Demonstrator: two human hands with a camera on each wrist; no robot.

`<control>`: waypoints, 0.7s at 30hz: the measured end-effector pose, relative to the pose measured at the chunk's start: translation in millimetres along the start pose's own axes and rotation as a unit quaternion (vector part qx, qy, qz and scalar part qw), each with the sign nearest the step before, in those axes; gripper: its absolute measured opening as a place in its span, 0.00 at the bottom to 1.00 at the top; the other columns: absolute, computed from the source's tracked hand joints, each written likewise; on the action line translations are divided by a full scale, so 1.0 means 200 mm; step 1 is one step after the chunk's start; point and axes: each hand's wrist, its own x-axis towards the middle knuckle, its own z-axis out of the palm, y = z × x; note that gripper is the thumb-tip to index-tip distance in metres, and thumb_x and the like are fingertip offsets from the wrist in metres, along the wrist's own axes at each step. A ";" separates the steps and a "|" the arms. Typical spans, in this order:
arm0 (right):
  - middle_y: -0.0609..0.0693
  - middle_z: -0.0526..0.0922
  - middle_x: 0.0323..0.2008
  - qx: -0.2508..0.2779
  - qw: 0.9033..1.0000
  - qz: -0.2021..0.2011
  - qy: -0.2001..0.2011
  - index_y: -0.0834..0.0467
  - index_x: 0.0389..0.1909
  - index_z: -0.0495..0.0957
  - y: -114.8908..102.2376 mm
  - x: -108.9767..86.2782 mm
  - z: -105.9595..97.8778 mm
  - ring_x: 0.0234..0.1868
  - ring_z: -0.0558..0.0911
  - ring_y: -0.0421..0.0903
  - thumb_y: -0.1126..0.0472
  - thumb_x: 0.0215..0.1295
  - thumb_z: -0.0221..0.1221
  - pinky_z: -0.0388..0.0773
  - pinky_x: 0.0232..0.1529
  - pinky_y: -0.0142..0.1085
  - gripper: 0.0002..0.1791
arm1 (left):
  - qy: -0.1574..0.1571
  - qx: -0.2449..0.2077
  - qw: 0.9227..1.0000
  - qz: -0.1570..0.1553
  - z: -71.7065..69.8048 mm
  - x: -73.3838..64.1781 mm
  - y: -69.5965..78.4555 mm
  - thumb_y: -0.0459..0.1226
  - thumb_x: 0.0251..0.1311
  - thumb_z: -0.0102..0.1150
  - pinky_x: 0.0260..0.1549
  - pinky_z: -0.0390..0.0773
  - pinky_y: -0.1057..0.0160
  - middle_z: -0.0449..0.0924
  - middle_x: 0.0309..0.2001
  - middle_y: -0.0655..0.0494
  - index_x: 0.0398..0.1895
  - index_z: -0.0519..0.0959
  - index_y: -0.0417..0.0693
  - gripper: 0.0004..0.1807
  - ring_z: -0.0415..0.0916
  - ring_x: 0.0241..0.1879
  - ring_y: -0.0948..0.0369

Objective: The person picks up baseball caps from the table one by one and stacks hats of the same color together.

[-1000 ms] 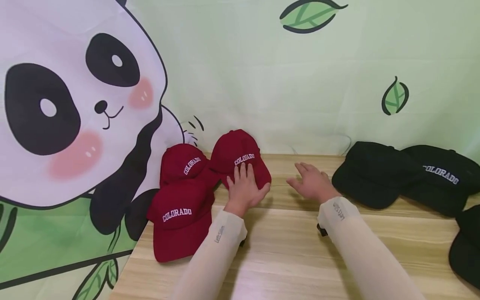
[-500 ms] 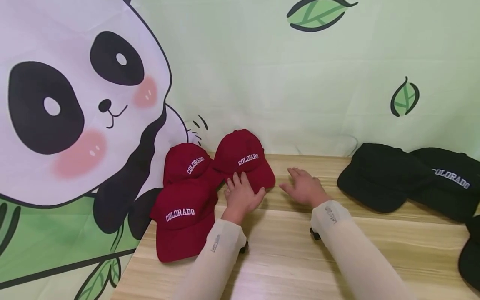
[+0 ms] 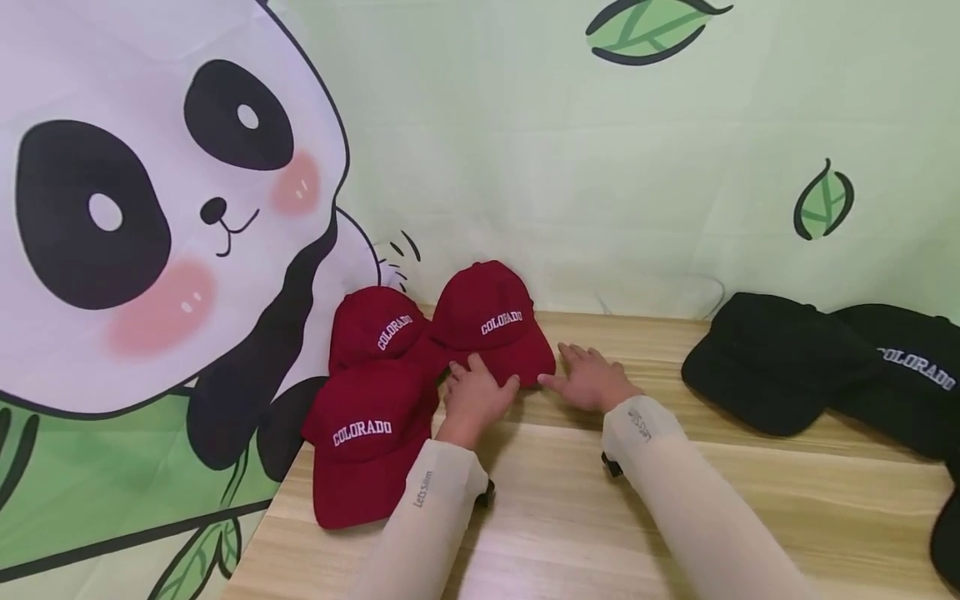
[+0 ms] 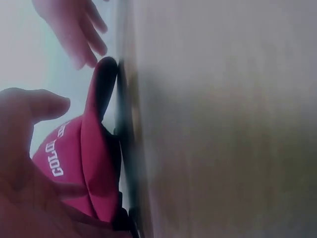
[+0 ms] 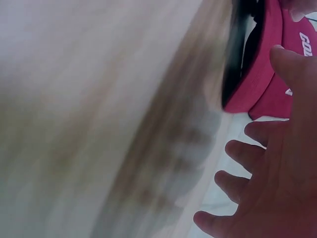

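A red cap [image 3: 483, 304] lettered COLORADO stands at the back of the wooden table, its brim facing me. My left hand [image 3: 477, 400] is at the near left part of that brim, fingers spread. At the brim's right corner is my right hand [image 3: 588, 379], its thumb right at the edge and its other fingers stretched out. In the left wrist view the cap [image 4: 101, 163] lies beyond the left hand [image 4: 25, 168], brim raised off the tabletop. The right wrist view has the right hand [image 5: 277, 163] with spread fingers beside the cap [image 5: 270, 74].
Two more red caps, one at the back left [image 3: 375, 325] and one nearer [image 3: 371, 442], crowd the table's left edge. Several black caps [image 3: 765, 362] lie on the right. A panda-printed cloth [image 3: 622, 183] hangs behind the wooden table [image 3: 555, 508].
My left hand has drawn back from the cap's front to its brim. The right hand has moved left to the brim's right corner. The view has shifted slightly.
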 end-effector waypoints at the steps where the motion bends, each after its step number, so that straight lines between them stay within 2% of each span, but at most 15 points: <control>1: 0.59 0.56 0.74 0.001 1.000 -0.002 0.002 0.59 0.75 0.50 -0.02 0.01 0.00 0.74 0.54 0.66 0.31 0.68 0.42 0.52 0.65 0.70 0.46 | 0.002 0.000 1.000 -0.001 -0.01 0.01 0.00 0.57 0.60 0.55 0.65 0.58 0.37 0.50 0.70 0.24 0.70 0.53 0.34 0.46 0.55 0.67 0.32; 7: 0.60 0.59 0.73 0.014 1.000 0.000 0.010 0.58 0.75 0.51 -0.11 0.06 0.00 0.73 0.56 0.64 0.32 0.67 0.45 0.52 0.66 0.68 0.46 | 0.013 -0.008 1.000 0.010 -0.03 0.03 -0.03 0.55 0.59 0.57 0.64 0.59 0.37 0.55 0.67 0.23 0.71 0.52 0.35 0.47 0.60 0.63 0.33; 13: 0.65 0.61 0.71 0.007 1.000 0.008 0.014 0.60 0.75 0.51 -0.14 0.10 0.03 0.72 0.58 0.64 0.32 0.67 0.44 0.55 0.65 0.67 0.47 | 0.025 -0.013 1.000 0.007 -0.03 0.04 -0.04 0.54 0.57 0.59 0.61 0.63 0.38 0.64 0.58 0.26 0.70 0.52 0.38 0.46 0.66 0.57 0.35; 21: 0.66 0.63 0.69 0.023 1.000 0.014 0.014 0.58 0.76 0.49 -0.18 0.15 0.03 0.70 0.61 0.64 0.32 0.67 0.44 0.58 0.63 0.67 0.47 | 0.024 -0.027 0.999 0.000 -0.05 0.07 -0.05 0.53 0.56 0.61 0.59 0.66 0.37 0.71 0.56 0.27 0.71 0.51 0.38 0.48 0.67 0.58 0.34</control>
